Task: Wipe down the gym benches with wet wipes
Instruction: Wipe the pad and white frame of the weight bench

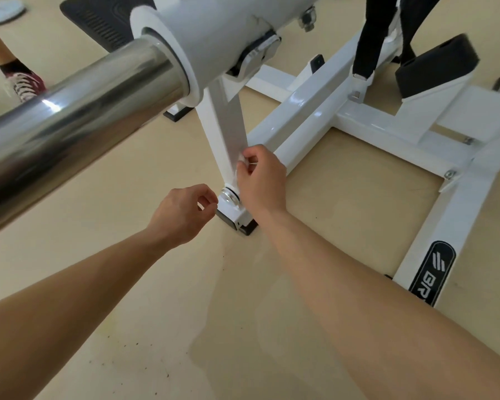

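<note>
Someone's red sneaker (26, 85) sits way off left. A fat chrome bar (70, 116) cuts across above the left hand (182, 215) and blocks some of the floor. That hand hovers with its fingers loosely curled, holding nothing, fingertips just beside the bolt (230, 196) at the foot of the white post (225, 131). The right hand (260, 180) pinches the wet wipe (243, 163) against that post, just above the bolt. Well right of those fingers a black label (433, 269) reads "BR", rest cut off.
</note>
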Tool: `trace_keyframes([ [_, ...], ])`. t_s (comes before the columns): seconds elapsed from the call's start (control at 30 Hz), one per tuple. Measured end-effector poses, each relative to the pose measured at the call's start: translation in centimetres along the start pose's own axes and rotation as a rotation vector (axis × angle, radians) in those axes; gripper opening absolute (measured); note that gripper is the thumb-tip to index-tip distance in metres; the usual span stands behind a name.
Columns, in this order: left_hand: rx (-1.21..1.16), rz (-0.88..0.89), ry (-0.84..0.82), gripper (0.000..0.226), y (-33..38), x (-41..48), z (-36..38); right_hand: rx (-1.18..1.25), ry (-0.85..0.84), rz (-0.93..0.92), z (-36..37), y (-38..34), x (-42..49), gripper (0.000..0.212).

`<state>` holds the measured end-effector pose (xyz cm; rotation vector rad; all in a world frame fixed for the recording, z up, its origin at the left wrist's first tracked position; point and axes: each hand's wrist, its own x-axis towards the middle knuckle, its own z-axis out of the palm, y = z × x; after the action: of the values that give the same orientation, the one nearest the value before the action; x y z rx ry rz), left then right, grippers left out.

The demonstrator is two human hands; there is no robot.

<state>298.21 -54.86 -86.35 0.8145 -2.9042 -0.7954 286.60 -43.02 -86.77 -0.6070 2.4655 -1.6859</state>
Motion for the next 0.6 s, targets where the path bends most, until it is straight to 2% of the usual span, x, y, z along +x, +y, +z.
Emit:
trace_keyframes([
  [0.13, -0.037, 0.019, 0.023, 0.009, 1.5, 0.0, 0.1, -0.001, -0.11, -0.041, -2.6, 0.2, -0.2, 0.011],
  [0.27, -0.045, 0.05, -0.027, 0.012, 4.2, -0.1, 0.9, -0.14, -0.205, -0.015, -7.7, 2.6, -0.8, 0.012],
  [0.5, -0.042, 0.151, -0.061, 0.012, 10.5, 0.7, 2.4, -0.331, -0.217, 0.049, -17.6, 4.8, -0.1, 0.01],
  [0.6, -0.003, 0.168, -0.149, 0.009, 13.2, 1.9, 2.9, -0.48, -0.281, 0.037, -21.7, 5.2, 0.3, 0.011],
])
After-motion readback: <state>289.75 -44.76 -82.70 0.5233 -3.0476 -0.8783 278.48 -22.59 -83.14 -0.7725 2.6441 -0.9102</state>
